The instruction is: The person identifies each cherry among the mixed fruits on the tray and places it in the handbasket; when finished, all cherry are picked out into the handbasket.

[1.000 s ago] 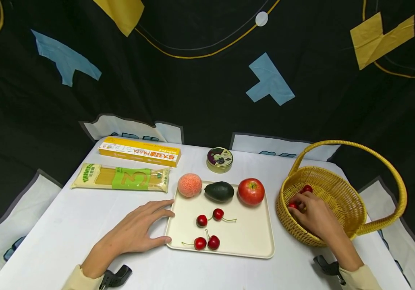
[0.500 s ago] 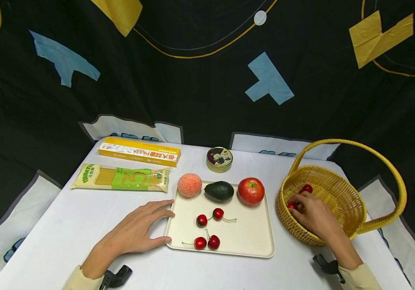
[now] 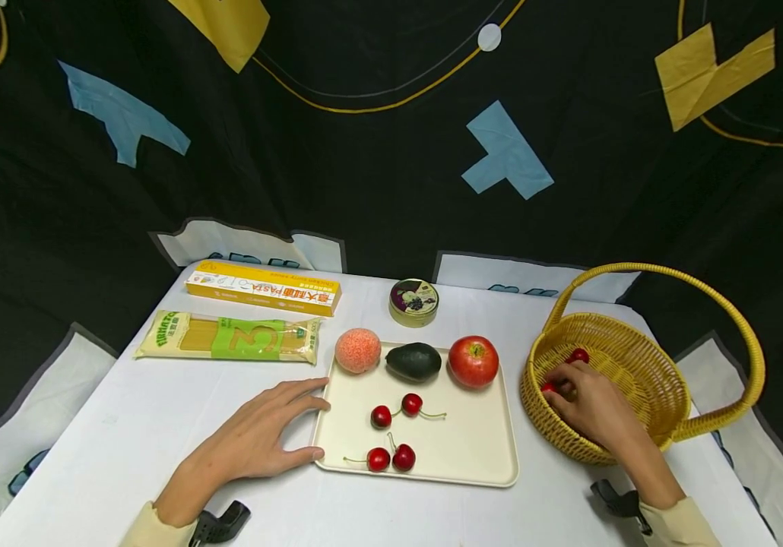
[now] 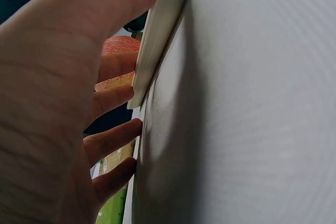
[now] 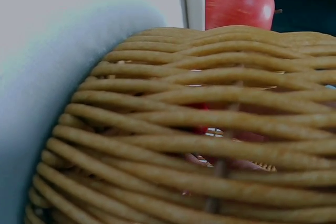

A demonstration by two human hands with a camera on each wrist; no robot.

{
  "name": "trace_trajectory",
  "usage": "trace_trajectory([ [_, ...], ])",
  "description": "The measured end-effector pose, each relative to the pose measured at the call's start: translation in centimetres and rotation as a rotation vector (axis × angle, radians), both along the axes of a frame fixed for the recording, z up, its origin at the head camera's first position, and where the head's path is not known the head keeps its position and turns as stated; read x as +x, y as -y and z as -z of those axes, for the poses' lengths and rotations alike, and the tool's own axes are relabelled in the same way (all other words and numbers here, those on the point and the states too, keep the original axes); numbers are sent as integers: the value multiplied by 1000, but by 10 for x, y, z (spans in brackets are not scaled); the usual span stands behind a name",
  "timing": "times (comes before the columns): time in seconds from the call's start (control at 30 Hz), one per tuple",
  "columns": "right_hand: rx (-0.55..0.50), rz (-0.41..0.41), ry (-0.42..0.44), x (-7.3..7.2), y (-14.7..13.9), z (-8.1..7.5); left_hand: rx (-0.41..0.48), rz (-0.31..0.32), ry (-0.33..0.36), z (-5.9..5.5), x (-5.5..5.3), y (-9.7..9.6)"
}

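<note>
In the head view my left hand (image 3: 261, 433) rests at the left edge of the cream tray (image 3: 460, 456), fingers spread and nearly straight; thumb and fingertips touch its rim. Several stemmed cherries (image 3: 403, 457) lie on the tray. A peach (image 3: 358, 350), an avocado (image 3: 414, 362) and a red apple (image 3: 473, 362) line its far side. My right hand (image 3: 600, 403) reaches inside the yellow wicker basket (image 3: 665, 380), fingers curled round a cherry (image 3: 549, 387) near the left wall. Another cherry (image 3: 578, 355) lies just beyond the fingers. In the right wrist view the basket's weave (image 5: 210, 98) hides most of that hand.
Behind my left hand lie a bag of pasta (image 3: 227, 336) and a yellow pasta box (image 3: 264, 287). A round tin (image 3: 413, 302) stands behind the tray. The basket's tall handle (image 3: 706, 296) arches over its opening. A dark cloth (image 3: 364, 175) hangs behind the table.
The cherry at my right hand's fingers has shifted very slightly to the left. Both hands otherwise stay in place, and the tray and its fruit keep their positions.
</note>
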State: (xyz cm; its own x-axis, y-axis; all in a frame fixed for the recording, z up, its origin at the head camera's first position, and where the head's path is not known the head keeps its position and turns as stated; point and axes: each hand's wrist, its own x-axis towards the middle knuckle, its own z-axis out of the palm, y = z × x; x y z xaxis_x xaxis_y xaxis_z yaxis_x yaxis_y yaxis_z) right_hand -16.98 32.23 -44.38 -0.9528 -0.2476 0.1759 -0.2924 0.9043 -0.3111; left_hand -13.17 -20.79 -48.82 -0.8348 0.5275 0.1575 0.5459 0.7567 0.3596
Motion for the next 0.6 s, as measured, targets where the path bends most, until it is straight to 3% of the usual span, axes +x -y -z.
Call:
trace_trajectory([
  [0.2,-46,43,-16,4,3,-10,-3,-1,-4,1,0,0],
  [0.6,-90,29,-166,16,39,-37,-9,-1,4,-1,0,0],
])
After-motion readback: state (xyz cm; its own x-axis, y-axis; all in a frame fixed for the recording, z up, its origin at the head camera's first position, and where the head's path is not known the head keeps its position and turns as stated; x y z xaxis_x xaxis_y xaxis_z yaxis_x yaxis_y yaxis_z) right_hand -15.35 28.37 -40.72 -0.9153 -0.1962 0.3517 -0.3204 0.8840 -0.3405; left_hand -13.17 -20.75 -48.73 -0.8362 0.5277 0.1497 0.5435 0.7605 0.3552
